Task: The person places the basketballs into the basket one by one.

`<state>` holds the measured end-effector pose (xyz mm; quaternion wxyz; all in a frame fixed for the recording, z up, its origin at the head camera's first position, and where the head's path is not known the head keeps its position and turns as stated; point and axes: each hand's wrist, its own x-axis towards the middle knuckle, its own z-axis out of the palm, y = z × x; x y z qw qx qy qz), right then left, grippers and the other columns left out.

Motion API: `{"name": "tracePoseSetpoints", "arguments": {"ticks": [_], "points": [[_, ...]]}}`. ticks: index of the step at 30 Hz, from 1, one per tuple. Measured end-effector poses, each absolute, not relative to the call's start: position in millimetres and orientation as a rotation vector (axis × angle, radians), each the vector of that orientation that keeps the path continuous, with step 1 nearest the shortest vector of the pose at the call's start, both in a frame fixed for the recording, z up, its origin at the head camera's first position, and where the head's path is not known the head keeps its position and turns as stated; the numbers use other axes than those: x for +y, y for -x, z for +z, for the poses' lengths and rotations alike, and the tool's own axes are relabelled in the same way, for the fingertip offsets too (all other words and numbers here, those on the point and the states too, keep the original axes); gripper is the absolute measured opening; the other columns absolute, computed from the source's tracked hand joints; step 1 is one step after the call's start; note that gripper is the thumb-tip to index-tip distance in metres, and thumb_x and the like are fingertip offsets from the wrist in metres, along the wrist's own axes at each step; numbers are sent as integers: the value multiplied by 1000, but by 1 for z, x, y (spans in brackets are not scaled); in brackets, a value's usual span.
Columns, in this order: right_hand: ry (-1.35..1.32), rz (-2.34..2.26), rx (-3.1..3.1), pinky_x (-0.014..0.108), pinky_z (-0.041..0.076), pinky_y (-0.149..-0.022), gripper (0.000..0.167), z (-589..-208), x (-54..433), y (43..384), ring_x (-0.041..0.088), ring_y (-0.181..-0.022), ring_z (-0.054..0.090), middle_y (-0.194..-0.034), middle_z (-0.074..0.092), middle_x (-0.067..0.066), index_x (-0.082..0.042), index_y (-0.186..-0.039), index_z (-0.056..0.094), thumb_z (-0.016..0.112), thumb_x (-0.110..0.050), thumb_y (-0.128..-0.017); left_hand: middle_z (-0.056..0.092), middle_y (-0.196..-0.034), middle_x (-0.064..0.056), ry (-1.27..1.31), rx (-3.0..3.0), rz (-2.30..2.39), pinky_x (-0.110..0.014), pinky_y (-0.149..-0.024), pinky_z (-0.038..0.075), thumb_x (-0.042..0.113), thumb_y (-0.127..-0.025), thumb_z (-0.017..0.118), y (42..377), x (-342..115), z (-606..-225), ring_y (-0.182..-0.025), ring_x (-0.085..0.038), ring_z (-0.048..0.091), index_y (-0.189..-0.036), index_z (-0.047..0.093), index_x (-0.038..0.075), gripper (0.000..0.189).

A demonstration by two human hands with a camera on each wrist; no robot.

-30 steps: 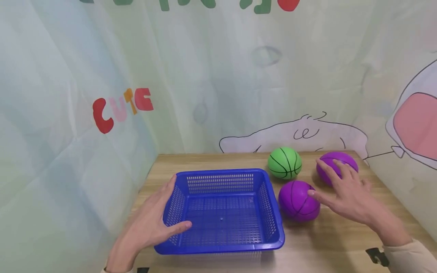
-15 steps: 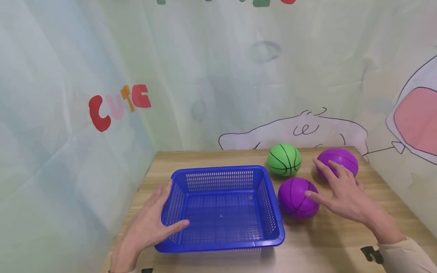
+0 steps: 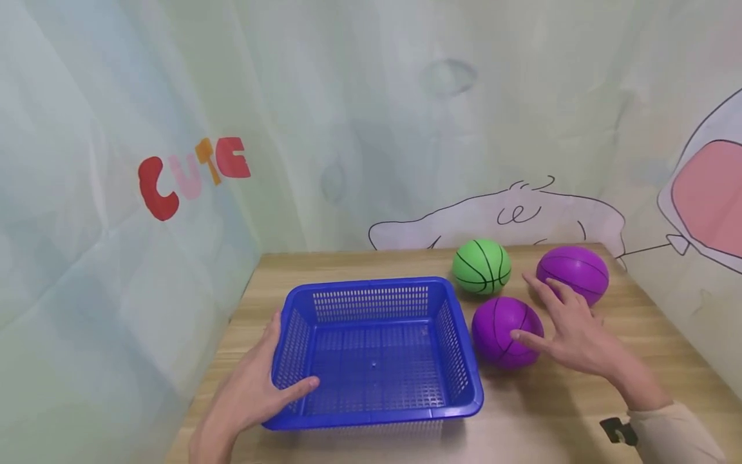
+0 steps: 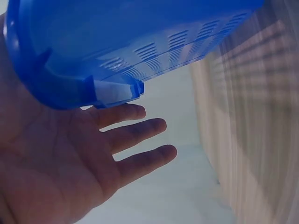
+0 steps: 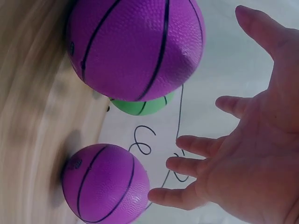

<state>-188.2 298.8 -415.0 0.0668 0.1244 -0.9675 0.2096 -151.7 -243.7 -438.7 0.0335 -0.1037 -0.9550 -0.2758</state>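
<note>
A blue plastic basket (image 3: 371, 415) with perforated walls stands on the table, its inside holding nothing. At its left side is my left hand (image 3: 246, 393), thumb across the rim and the other fingers straight outside the wall; in the left wrist view these fingers (image 4: 135, 133) extend below the rim without curling round it. To the basket's right sits a purple ball (image 3: 501, 338) with black basketball lines. Over that ball's right side hovers my right hand (image 3: 580, 335), fingers spread. The right wrist view shows a gap between palm and ball.
A green ball (image 3: 481, 267) rests behind the near purple ball. A second purple ball (image 3: 574, 270) lies at the back right, partly behind my right fingers. Printed cloth (image 3: 301, 129) hangs around the wooden table (image 3: 284, 264) at the back and sides.
My right hand has shifted slightly left, over the nearer purple ball. The left hand has eased a little left along the basket's side. Head view has tilted slightly; the balls stay put.
</note>
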Motion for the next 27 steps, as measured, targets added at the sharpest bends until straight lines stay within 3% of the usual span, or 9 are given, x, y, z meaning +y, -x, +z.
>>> {"name": "tracePoseSetpoints", "arguments": {"ticks": [8,16,22,27], "points": [[-444,657,-2903,97,34,-102,118,-420,300,190,72,-145,39,-164,34,46,-16,-179,21,90,-55,-91,20,-182,-28,294,-2951,-900,-78,-119,41,68,-89,85,150,-243,-442,-157,-58,39,-179,-6,10,141],[-465,748,-2889,93,38,-105,118,-429,300,191,68,-147,39,-164,34,44,-16,-180,20,89,-53,-92,12,-183,-29,211,-3068,-1067,-79,-122,37,66,-96,79,154,-242,-448,-161,-58,32,-177,-20,16,137],[-470,796,-2887,92,40,-104,118,-433,299,191,65,-148,39,-164,36,42,-17,-180,20,90,-52,-92,4,-185,-26,198,-3080,-1090,-79,-126,29,66,-97,77,153,-243,-451,-165,-56,22,-178,-13,13,133],[-467,843,-2900,92,41,-103,119,-436,297,192,66,-148,39,-164,35,42,-15,-179,22,91,-53,-91,7,-184,-27,163,-3100,-1082,-79,-126,30,66,-97,77,151,-242,-451,-164,-56,23,-179,-11,13,132]]}}
